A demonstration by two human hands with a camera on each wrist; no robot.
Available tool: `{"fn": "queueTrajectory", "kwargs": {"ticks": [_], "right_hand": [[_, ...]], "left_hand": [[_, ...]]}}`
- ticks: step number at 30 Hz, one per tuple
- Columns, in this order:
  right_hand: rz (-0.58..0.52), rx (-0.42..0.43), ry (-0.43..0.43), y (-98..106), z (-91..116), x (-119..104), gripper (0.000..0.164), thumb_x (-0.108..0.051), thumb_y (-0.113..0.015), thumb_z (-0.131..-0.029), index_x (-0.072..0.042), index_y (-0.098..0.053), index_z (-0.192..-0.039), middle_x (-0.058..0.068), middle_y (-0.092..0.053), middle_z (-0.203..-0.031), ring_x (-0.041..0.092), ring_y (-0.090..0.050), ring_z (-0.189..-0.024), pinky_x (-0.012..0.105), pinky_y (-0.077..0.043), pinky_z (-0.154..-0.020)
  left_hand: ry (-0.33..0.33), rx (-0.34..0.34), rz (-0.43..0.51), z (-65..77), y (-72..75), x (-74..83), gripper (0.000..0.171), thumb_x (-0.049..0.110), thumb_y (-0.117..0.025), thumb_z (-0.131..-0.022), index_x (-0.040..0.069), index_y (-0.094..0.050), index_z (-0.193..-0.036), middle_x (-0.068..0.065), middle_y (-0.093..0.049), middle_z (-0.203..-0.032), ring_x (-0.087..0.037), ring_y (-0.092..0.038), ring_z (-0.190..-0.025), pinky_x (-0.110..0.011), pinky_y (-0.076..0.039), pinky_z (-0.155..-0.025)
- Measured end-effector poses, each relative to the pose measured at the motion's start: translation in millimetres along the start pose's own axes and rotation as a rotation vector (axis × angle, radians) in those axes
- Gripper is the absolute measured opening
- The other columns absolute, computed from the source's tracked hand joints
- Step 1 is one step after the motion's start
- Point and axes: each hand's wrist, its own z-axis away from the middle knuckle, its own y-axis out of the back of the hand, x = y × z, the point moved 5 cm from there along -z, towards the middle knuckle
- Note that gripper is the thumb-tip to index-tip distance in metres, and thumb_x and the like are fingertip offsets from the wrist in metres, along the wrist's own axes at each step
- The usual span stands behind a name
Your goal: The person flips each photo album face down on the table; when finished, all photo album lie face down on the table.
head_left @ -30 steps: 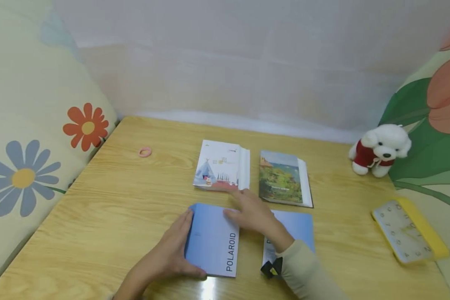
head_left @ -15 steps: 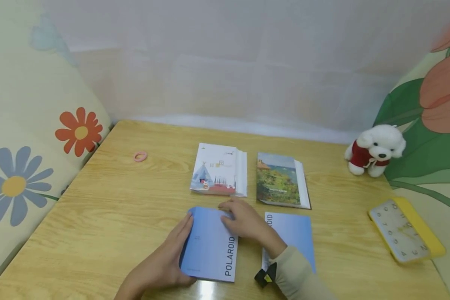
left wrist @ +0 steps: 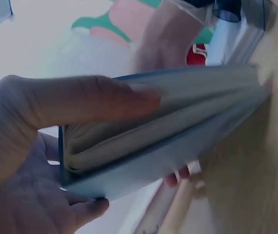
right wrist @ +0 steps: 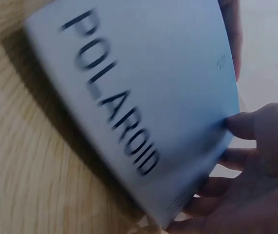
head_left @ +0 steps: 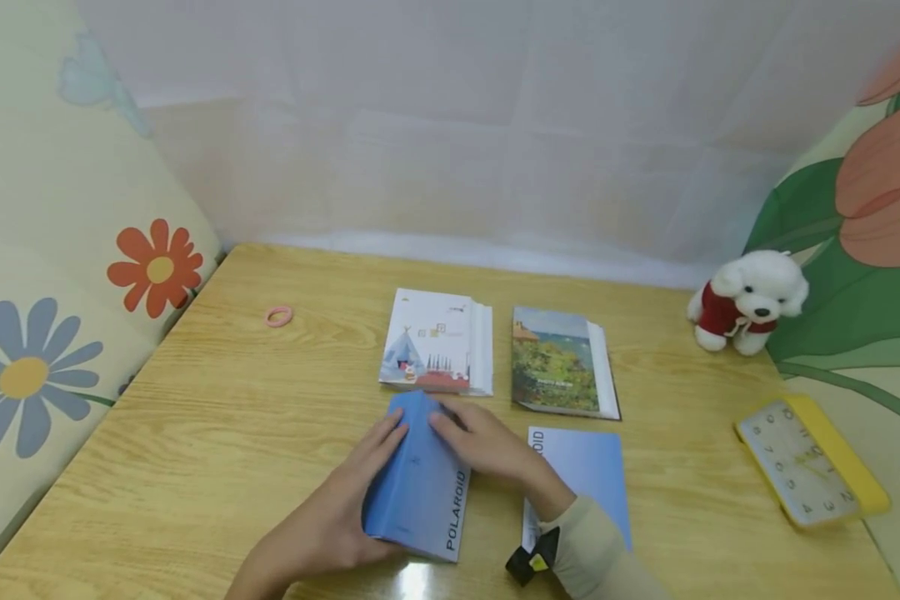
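Note:
A blue photo album [head_left: 429, 492] marked POLAROID stands tilted over the near middle of the table, its spine side raised toward the left. My left hand [head_left: 330, 512] grips that side, fingers along the spine. In the left wrist view the thumb [left wrist: 124, 102] lies across the page edges, between the two covers. At the far right corner my right hand [head_left: 487, 446] holds the album, thumb on the cover in the right wrist view. Under my right forearm lies a second blue album [head_left: 588, 475], partly hidden by the sleeve.
Behind my hands lie a white album [head_left: 429, 337] with a tent picture and a landscape-covered album [head_left: 553, 360]. A pink ring [head_left: 278, 316] is at the far left. To the right are a yellow clock [head_left: 810, 458] and a white toy dog [head_left: 750, 302] in red.
The album has gone from lying nearly flat to tilted, with its spine lifted and now showing. Both hands stayed on it, the right hand drawing in to its far corner.

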Motion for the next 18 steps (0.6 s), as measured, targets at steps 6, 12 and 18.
{"fn": "queueTrajectory", "kwargs": {"ticks": [6, 12, 18], "right_hand": [[-0.322, -0.055, -0.043, 0, 4, -4, 0.061, -0.048, -0.039, -0.105, -0.015, -0.033, -0.155, 0.010, -0.038, -0.154, 0.030, -0.036, -0.140, 0.053, -0.029, -0.113], [-0.458, 0.051, -0.089, 6, 5, -2, 0.057, -0.042, -0.051, -0.103, -0.006, -0.047, -0.146, 0.013, -0.043, -0.149, 0.031, -0.034, -0.140, 0.052, -0.023, -0.116], [-0.518, 0.100, -0.071, 10, 6, -1, 0.050, -0.035, -0.054, -0.102, 0.001, -0.055, -0.137, 0.015, -0.052, -0.140, 0.030, -0.040, -0.136, 0.049, -0.024, -0.117]], "left_hand": [[-0.103, 0.019, -0.133, -7.3, -3.7, 23.5, 0.117, 0.013, -0.096, -0.056, 0.000, -0.032, -0.153, -0.018, -0.022, -0.161, -0.055, -0.023, -0.139, -0.067, -0.037, -0.099], [-0.117, 0.021, -0.203, -13.6, -10.1, 41.1, 0.109, 0.026, -0.096, -0.062, 0.004, -0.039, -0.152, -0.012, -0.025, -0.161, -0.047, -0.024, -0.143, -0.058, -0.041, -0.101], [-0.104, 0.032, -0.183, -17.6, -15.3, 44.3, 0.112, 0.022, -0.096, -0.059, 0.003, -0.037, -0.152, -0.014, -0.026, -0.161, -0.046, -0.027, -0.142, -0.052, -0.036, -0.107]]}}
